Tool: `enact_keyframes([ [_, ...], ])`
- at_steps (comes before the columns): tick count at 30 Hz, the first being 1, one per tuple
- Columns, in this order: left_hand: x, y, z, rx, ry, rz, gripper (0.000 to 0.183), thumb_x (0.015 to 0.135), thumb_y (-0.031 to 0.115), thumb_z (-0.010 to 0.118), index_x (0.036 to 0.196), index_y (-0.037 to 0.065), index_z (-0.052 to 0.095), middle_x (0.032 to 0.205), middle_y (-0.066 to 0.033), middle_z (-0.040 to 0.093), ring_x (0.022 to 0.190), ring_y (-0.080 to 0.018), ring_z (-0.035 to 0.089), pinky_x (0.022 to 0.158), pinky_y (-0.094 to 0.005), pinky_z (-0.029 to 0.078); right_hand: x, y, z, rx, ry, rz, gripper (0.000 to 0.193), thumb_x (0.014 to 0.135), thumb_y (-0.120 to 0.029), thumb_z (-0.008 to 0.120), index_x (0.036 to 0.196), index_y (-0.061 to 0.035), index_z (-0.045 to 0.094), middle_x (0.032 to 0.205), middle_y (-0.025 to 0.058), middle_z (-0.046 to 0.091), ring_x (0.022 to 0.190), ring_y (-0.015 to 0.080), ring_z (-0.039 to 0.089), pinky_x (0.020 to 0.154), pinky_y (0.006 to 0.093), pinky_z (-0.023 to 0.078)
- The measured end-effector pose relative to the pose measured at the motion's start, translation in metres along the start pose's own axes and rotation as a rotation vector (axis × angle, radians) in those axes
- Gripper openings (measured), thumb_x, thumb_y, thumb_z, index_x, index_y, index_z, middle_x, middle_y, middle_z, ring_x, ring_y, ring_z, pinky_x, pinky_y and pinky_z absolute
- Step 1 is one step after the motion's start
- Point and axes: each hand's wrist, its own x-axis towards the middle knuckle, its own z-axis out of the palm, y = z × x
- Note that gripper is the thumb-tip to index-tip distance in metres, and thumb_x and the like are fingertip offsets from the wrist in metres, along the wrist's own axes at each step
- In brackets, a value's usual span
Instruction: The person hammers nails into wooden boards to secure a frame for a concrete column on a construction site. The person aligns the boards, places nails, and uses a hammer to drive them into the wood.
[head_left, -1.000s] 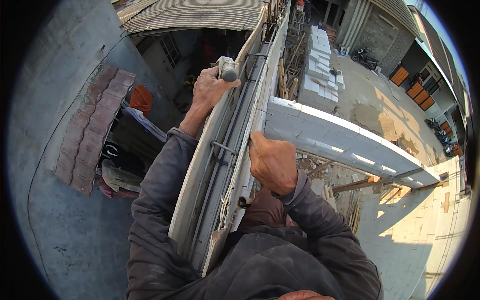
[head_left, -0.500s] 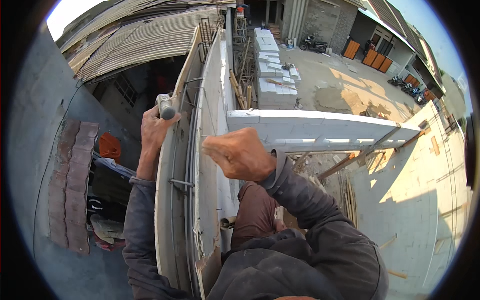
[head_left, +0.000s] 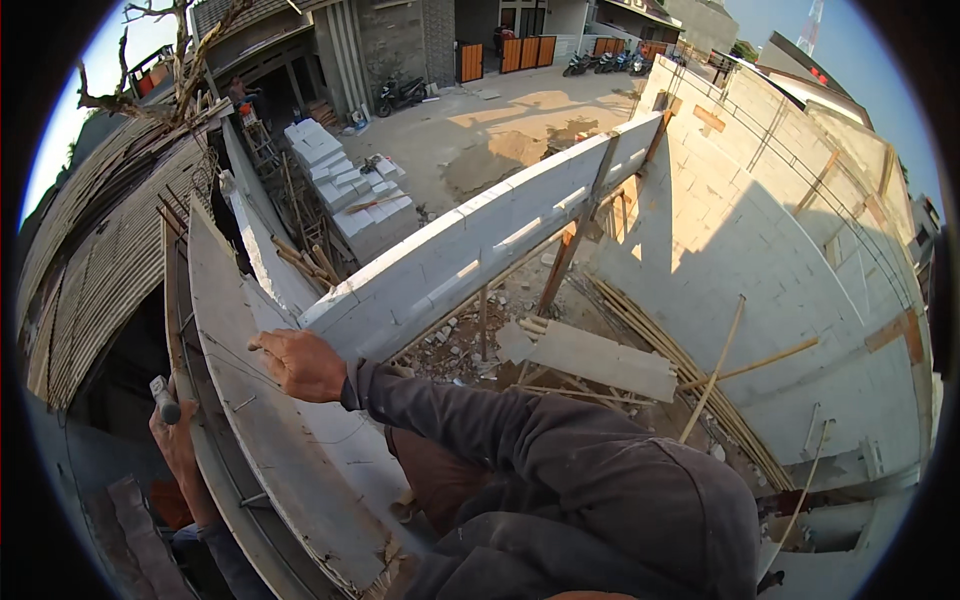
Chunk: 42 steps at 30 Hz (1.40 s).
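My left hand (head_left: pixel 175 447) grips a hammer on the outer side of the formwork. The hammer's grey metal head (head_left: pixel 163 398) sticks up above the fingers; its handle is hidden. Beside it runs the narrow outer board (head_left: pixel 213 470). Steel bars (head_left: pixel 222 448) lie in the gap between that board and the wide inner board (head_left: pixel 262 425). Over the top of the inner board is my right hand (head_left: pixel 305 366), its fingers drawn together and pointing left. Whatever it may pinch is too small to make out. Thin wires (head_left: pixel 238 358) show on the board near its fingertips.
A white block wall (head_left: pixel 450 260) runs off to the far right from the formwork. Stacked white blocks (head_left: pixel 350 185) stand beyond it. Below on the right lie bamboo poles (head_left: pixel 690 375), a pale sheet (head_left: pixel 605 360) and rubble. A corrugated roof (head_left: pixel 110 270) is at the left.
The view has swung to the right, so both hands and the boards appear further left. My left hand keeps the hammer; my right hand stays closed near the inner board.
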Motion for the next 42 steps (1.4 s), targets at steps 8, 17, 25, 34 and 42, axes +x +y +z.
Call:
enact_keyframes([
  [8,0.002,-0.003,-0.002,-0.079,-0.010,0.012,0.054,0.083,0.016,0.067,0.133,-0.006,0.066,0.103,-0.0076,0.069,0.089,-0.0156,0.063,0.083,-0.0318,0.050,-0.002,-0.051,-0.004,-0.302,-0.341,-0.020,0.033,0.098,-0.032,0.062,0.081,-0.0051,0.070,0.072,0.0220,0.069,0.069,0.0455,0.068,0.065,0.0541,0.054],
  [17,0.002,-0.006,0.005,-0.177,0.012,0.026,0.047,0.085,0.016,0.068,0.127,-0.005,0.069,0.091,-0.0014,0.065,0.079,-0.0110,0.058,0.075,-0.0292,0.047,0.010,-0.044,0.004,-0.277,-0.474,-0.018,0.032,0.098,-0.031,0.061,0.084,-0.0052,0.072,0.079,0.0226,0.070,0.076,0.0454,0.069,0.070,0.0540,0.054],
  [25,0.006,-0.010,0.005,-0.101,0.026,0.085,0.047,0.083,0.016,0.069,0.125,-0.005,0.070,0.089,-0.0010,0.063,0.078,-0.0107,0.055,0.073,-0.0286,0.046,-0.006,-0.032,0.022,0.027,-0.267,-0.009,0.034,0.098,-0.027,0.058,0.076,-0.0030,0.066,0.077,0.0224,0.066,0.074,0.0464,0.064,0.069,0.0531,0.050],
  [34,0.003,-0.008,0.001,-0.091,0.007,0.052,0.050,0.084,0.016,0.067,0.130,-0.004,0.069,0.095,-0.0027,0.068,0.084,-0.0128,0.061,0.079,-0.0299,0.049,0.000,-0.024,0.008,-0.045,-0.284,-0.036,0.030,0.097,-0.031,0.061,0.082,-0.0063,0.069,0.078,0.0209,0.069,0.073,0.0448,0.066,0.068,0.0524,0.052],
  [42,0.008,-0.015,0.000,-0.105,-0.012,0.062,0.045,0.085,0.015,0.069,0.125,-0.004,0.070,0.091,-0.0019,0.065,0.081,-0.0114,0.058,0.076,-0.0294,0.047,-0.010,-0.015,0.014,-0.095,-0.294,-0.112,0.030,0.101,-0.036,0.060,0.087,-0.0101,0.069,0.078,0.0168,0.069,0.076,0.0440,0.066,0.069,0.0534,0.052],
])
